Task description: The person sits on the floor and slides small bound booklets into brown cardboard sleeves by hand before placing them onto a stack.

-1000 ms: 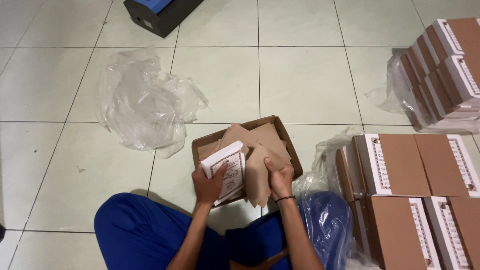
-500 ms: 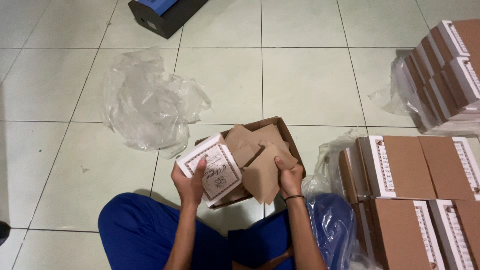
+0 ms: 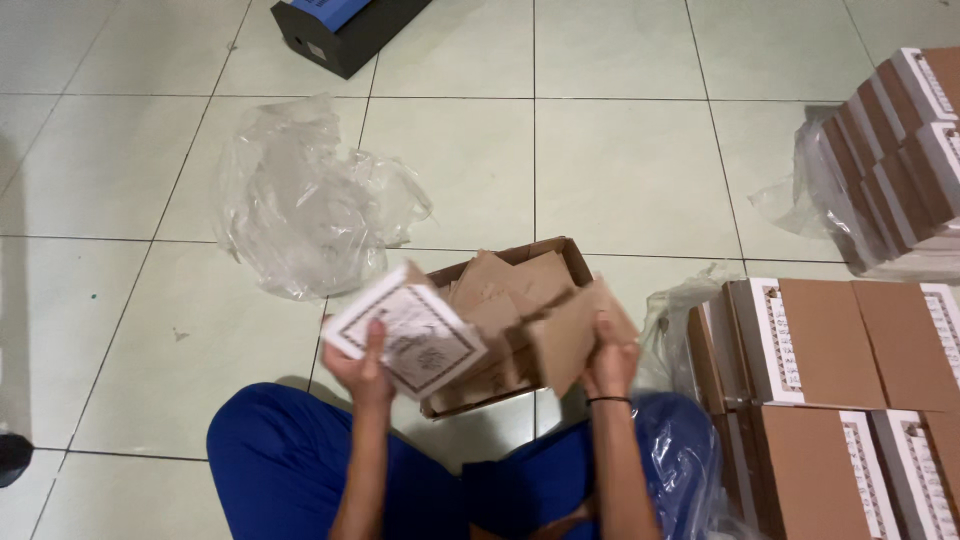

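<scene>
**Flat cartons in both hands over an open box**

Pale green floor tiles [image 3: 620, 150] spread around me where I sit, my blue trousers [image 3: 290, 470] at the bottom of view. My left hand [image 3: 362, 370] grips one white printed flat carton [image 3: 405, 332], tilted above the floor. My right hand [image 3: 610, 360] is closed on a plain brown folded carton [image 3: 565, 335], held over the open cardboard box [image 3: 560, 250] of brown flats between my knees. One crumpled clear plastic bag [image 3: 300, 210] lies just beyond the box, to its left. At my right sits a block of brown boxes with white ends [image 3: 830, 340], four showing, on plastic. A second stack [image 3: 900, 140] stands farther back. One black box [image 3: 340, 30] lies ahead.
</scene>
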